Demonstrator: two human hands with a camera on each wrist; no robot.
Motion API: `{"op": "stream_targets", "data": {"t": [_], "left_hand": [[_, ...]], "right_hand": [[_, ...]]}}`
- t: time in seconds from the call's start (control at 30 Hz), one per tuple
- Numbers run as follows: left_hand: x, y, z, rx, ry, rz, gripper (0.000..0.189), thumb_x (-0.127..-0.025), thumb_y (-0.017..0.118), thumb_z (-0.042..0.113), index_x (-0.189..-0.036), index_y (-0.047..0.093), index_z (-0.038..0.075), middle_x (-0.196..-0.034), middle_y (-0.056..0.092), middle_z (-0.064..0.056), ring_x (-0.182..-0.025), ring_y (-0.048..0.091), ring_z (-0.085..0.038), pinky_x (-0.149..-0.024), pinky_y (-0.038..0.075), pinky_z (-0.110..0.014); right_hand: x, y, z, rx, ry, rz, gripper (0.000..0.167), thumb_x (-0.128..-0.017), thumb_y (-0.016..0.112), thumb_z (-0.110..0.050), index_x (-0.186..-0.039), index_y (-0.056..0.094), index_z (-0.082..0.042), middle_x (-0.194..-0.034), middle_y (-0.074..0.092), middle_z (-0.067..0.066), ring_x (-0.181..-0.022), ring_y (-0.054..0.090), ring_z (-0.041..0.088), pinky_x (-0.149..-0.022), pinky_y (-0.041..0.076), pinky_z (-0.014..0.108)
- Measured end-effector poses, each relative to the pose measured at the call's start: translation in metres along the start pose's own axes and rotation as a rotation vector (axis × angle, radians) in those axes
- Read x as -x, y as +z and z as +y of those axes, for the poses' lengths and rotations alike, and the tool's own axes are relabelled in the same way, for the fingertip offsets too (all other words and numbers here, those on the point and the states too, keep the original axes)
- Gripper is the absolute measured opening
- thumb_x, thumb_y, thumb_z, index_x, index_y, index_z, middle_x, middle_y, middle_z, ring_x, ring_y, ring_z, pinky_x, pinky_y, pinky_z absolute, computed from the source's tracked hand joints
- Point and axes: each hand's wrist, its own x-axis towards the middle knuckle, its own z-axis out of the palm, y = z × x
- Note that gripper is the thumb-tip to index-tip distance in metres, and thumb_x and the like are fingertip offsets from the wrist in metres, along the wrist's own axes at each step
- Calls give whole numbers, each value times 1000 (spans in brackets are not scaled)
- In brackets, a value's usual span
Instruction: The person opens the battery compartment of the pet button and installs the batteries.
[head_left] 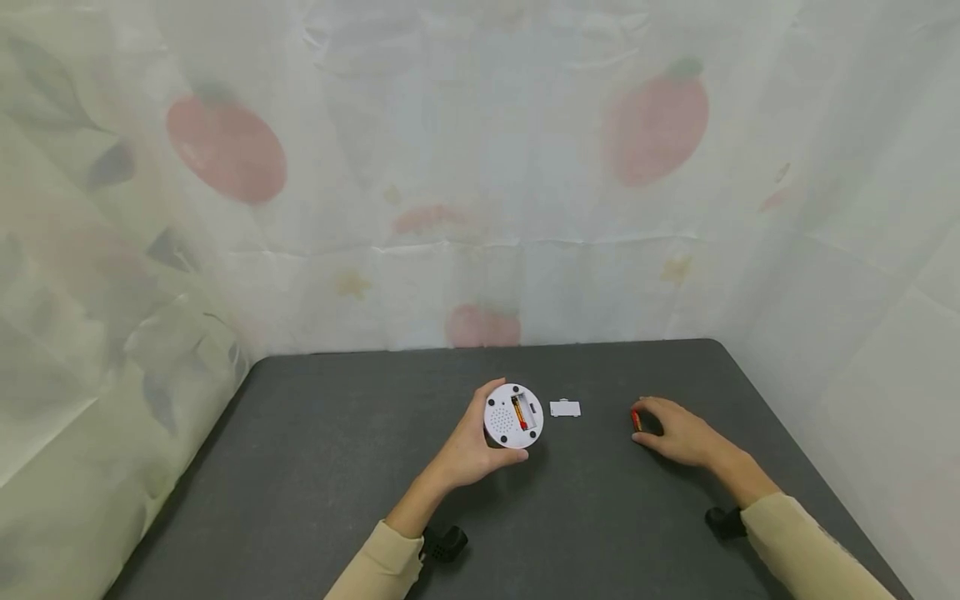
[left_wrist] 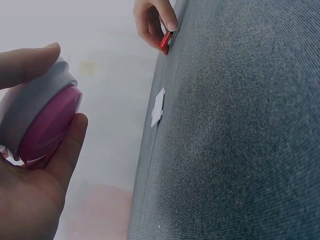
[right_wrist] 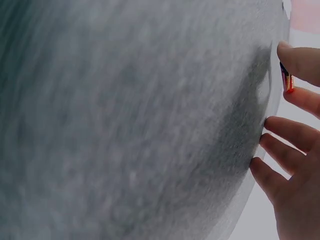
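Observation:
My left hand (head_left: 467, 448) grips a round white device (head_left: 500, 419) by its edge, thumb and fingers on opposite sides. Its underside faces me, with speaker holes, dark round feet and an uncovered battery compartment. One battery (head_left: 519, 412) lies along the left side of that compartment, beside a bare slot. From the left wrist, the device's other side (left_wrist: 52, 122) shows pink. Off to the right, my right hand (head_left: 681, 433) pinches a red and black battery (right_wrist: 286, 79) between thumb and index finger, low over the table. Its other fingers are spread, fingertips right at the tabletop.
A small white battery cover (head_left: 565, 408) lies flat on the dark grey table (head_left: 315, 467), between the two hands. Pale printed curtains (head_left: 450, 150) hang behind the table and along both sides. A dark camera mount (head_left: 446, 543) sits at the left wrist.

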Motion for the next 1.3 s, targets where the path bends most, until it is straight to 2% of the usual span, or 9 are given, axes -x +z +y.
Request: {"op": "stream_targets", "data": {"t": [0.23, 0.7, 0.9, 1.0, 1.17, 1.3], "left_hand": [[-1, 1, 0, 10, 4, -4, 108, -74, 92, 16, -156, 24, 33, -135, 48, -3, -112, 55, -18, -94, 47, -35], [-2, 1, 2, 6, -2, -4, 108, -75, 92, 16, -157, 23, 33, -136, 47, -2, -111, 55, -18, -93, 47, -36], [-2, 1, 2, 7, -8, -2, 108, -74, 92, 17, -156, 24, 35, -135, 48, -1, -111, 55, -18, -93, 46, -36], [-2, 1, 1, 11, -9, -4, 108, -75, 92, 17, -156, 24, 35, -135, 48, -2, -111, 55, -17, -93, 47, -34], [-3, 2, -1, 6, -9, -4, 108, -75, 92, 18, -156, 24, 36, -135, 48, -3, -110, 55, -18, -93, 47, -35], [-3, 1, -1, -3, -10, 1, 108, -74, 93, 19, -156, 24, 36, -135, 48, -2, -111, 55, -17, -94, 46, -36]], "right_hand": [[-1, 1, -5, -44, 1, 23, 53, -96, 72, -37, -133, 60, -1, -132, 62, 18, -124, 56, 43, -100, 43, 61], [-5, 8, -30, -183, -20, 52, 55, -96, 70, -41, -134, 60, -2, -129, 64, 12, -122, 59, 37, -99, 45, 58], [-7, 11, -44, -283, -34, 57, 55, -97, 70, -37, -136, 58, 0, -128, 65, 15, -119, 61, 38, -95, 48, 57], [-9, 12, -51, -337, -38, 69, 55, -96, 73, -35, -135, 58, 0, -125, 67, 12, -117, 63, 35, -94, 49, 55], [-11, 12, -62, -437, -31, 79, 53, -93, 76, -28, -136, 58, -2, -117, 70, 3, -110, 67, 25, -93, 52, 44], [-14, 12, -70, -563, -43, 68, 52, -93, 77, -17, -137, 56, 2, -107, 72, 3, -99, 69, 18, -87, 54, 32]]}}
